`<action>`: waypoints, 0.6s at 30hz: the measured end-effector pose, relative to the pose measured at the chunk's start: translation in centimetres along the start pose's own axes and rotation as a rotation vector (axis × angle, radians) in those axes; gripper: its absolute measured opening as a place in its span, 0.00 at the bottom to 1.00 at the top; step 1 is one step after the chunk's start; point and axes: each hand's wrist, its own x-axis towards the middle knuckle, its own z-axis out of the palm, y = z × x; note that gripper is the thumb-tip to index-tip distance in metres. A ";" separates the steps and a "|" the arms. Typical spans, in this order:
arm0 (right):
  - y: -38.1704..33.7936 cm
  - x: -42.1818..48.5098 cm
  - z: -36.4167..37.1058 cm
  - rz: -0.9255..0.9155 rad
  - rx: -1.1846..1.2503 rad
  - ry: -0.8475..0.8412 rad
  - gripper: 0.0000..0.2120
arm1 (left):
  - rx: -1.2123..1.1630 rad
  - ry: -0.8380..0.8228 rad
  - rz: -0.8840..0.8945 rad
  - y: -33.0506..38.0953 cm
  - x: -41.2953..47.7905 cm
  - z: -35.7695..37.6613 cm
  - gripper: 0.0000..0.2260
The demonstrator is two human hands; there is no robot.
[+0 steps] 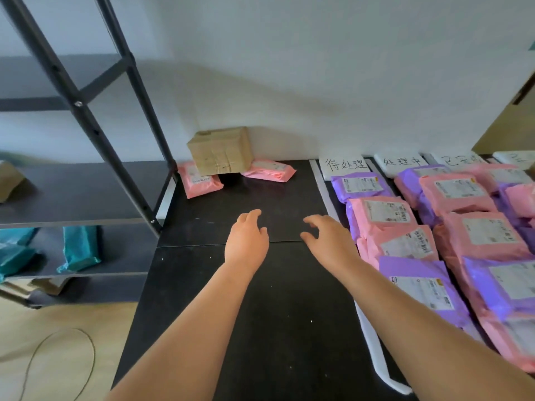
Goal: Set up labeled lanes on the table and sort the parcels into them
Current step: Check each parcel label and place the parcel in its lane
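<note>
Both hands reach forward over the black table (275,314), side by side with a gap between them. The left hand (247,238) is palm down with relaxed, slightly bent fingers and holds nothing. The right hand (328,240) is spread wider, its thumb out toward the left hand and its fingers loosely curved, and it is also empty. Whether either hand touches the tabletop cannot be told.

Straight beyond the hands, against the wall, a taped brown cardboard box (221,151) sits tilted on two pink mailers. The left pink mailer (199,180) and the right pink mailer (269,169) each carry a white label.

Just right of the right hand, a white tape strip (322,186) runs from the far edge toward the person. To the right of it, the sorted parcels lie in overlapping rows. They are glossy pink and purple plastic bags with white printed shipping labels and barcodes. A pink parcel (382,215) lies nearest the right hand, with a purple parcel (360,185) beyond it. At the far head of the rows lie white cards with handwritten characters, the first card (344,164) and the second card (401,162) among them.

Left of the left hand, a dark shelf rack (86,195) holds teal bags (79,248).
</note>
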 end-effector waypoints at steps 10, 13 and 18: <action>0.9 8.8 2.8 0.006 -0.076 -0.035 0.18 | 0.022 -0.059 -0.039 -1.3 7.3 2.2 0.21; 1.5 12.6 4.0 -0.008 -0.121 -0.050 0.17 | 0.037 -0.076 -0.060 -1.2 10.5 3.1 0.21; 2.6 20.2 6.4 -0.024 -0.236 -0.026 0.17 | 0.074 -0.079 -0.070 -1.9 16.3 4.9 0.21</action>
